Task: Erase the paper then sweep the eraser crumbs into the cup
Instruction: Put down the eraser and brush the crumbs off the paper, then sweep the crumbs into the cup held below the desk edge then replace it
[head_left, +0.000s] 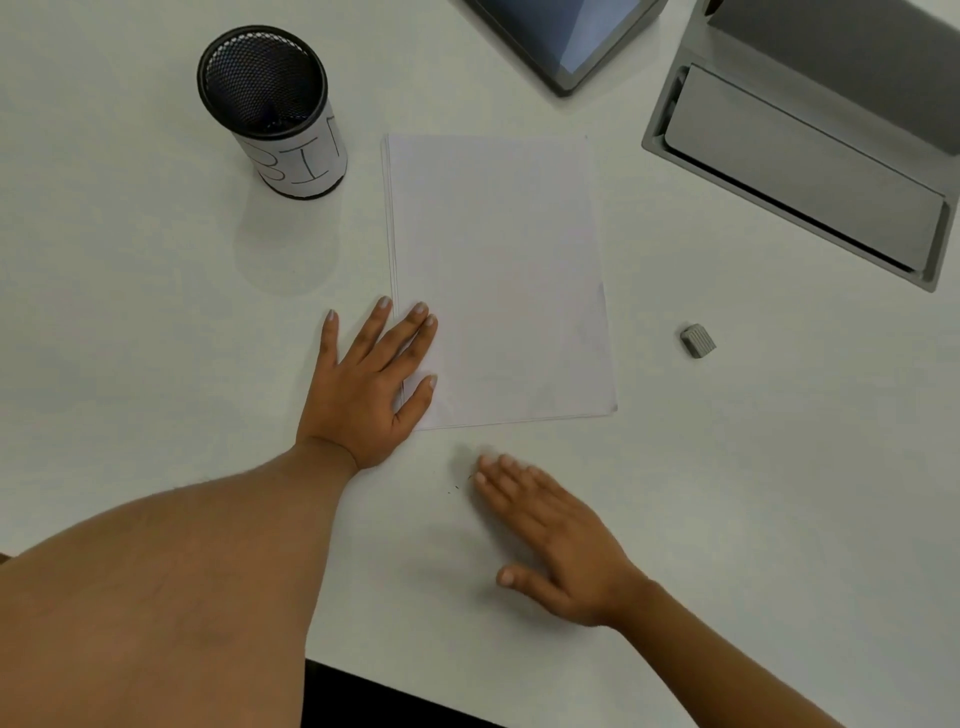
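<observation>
Fingers (402, 332) straight, left hand (363, 395) on paper (498, 270)

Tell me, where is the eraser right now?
In the head view the eraser lies on the white table, right of the paper and near the grey box.

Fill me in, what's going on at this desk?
A person's left hand presses flat on the near-left corner of the paper. The right hand, open and motion-blurred, is low over the table just below the paper, beside a few dark crumbs. The eraser lies untouched to the right. The cup stands upright at far left, well apart from the crumbs.
</observation>
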